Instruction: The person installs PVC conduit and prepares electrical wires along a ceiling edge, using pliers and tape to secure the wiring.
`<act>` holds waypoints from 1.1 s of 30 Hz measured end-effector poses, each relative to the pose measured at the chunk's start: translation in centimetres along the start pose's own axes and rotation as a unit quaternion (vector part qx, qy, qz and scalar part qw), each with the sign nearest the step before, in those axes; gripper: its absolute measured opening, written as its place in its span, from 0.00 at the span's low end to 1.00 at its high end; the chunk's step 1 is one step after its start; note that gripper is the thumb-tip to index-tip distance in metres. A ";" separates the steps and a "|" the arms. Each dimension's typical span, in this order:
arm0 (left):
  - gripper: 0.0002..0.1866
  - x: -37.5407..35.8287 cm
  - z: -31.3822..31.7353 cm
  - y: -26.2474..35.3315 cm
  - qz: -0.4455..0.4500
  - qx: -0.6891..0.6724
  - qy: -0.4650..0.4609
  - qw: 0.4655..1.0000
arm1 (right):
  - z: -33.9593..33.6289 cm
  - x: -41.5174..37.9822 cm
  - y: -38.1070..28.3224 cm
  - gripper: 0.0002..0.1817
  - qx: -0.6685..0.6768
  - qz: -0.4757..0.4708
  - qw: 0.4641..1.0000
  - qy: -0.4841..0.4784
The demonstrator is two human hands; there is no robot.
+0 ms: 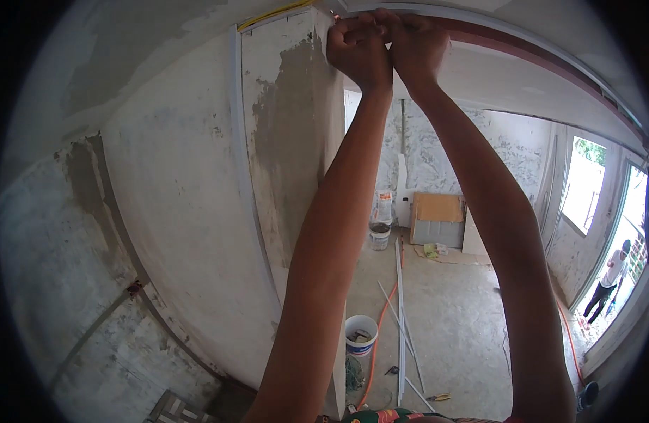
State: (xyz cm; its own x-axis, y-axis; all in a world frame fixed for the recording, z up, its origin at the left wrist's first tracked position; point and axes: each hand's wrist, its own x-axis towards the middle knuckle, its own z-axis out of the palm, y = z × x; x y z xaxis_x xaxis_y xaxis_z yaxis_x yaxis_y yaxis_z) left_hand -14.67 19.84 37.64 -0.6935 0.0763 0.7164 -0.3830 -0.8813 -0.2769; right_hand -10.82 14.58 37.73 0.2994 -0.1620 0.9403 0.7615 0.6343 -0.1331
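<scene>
Both arms reach overhead to the corner where a wall column meets a reddish-brown beam (493, 37). My left hand (361, 55) is closed, fingers curled and pinched together. Beside it, nearly touching, my right hand (419, 51) is closed too. What their fingertips hold is hidden; a small copper-coloured tip shows just left of the left hand. A pale strip of trunking (507, 21) runs along the beam behind the hands. Yellow wires (275, 14) lie along the top of the column, left of my hands, above a vertical white trunking strip (248, 169).
Below, the floor holds a white bucket (361, 335), another bucket (379, 237), long pale strips (400, 310), an orange hose (378, 345) and yellow-handled pliers (441, 397). Cardboard (438, 208) leans at the far wall. A person (610, 278) stands in the doorway at right.
</scene>
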 end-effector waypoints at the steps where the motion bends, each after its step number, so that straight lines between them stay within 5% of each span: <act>1: 0.05 0.1 0.2 0.1 0.005 -0.012 0.014 1.000 | 0.1 0.2 -0.1 0.13 -0.001 0.012 1.000 -0.001; 4: 0.04 0.1 0.5 2.5 -0.199 -0.144 0.041 0.969 | -0.1 -0.3 -1.7 0.11 0.033 0.031 0.999 0.012; 13: 0.03 0.1 -0.6 1.2 -0.143 -0.140 -0.052 0.978 | -0.5 -0.4 -2.0 0.10 0.044 0.022 0.999 -0.018; 22: 0.04 0.4 -0.1 1.9 -0.271 -0.114 0.007 0.956 | 0.2 -0.4 -2.4 0.11 0.047 0.043 0.998 -0.005; 25: 0.05 0.8 0.4 0.1 -0.242 -0.284 -0.004 0.928 | 0.5 -0.2 -2.3 0.11 0.066 0.031 0.997 0.006; 28: 0.07 1.4 0.1 -0.1 -0.323 -0.421 -0.027 0.847 | 1.2 0.2 -1.4 0.12 0.062 0.032 0.997 0.024; 33: 0.05 0.8 0.1 3.0 -0.316 -0.178 -0.005 0.932 | -0.1 0.5 -1.1 0.12 0.061 0.040 0.995 -0.066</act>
State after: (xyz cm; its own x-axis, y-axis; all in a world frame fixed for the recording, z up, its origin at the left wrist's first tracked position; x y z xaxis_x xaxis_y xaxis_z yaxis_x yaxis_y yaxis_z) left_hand -16.31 17.25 37.48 -0.2551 0.5214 0.8143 -0.8928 -0.4503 0.0087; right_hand -11.43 13.68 38.35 0.2724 -0.0115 0.9621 0.6607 0.7292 -0.1784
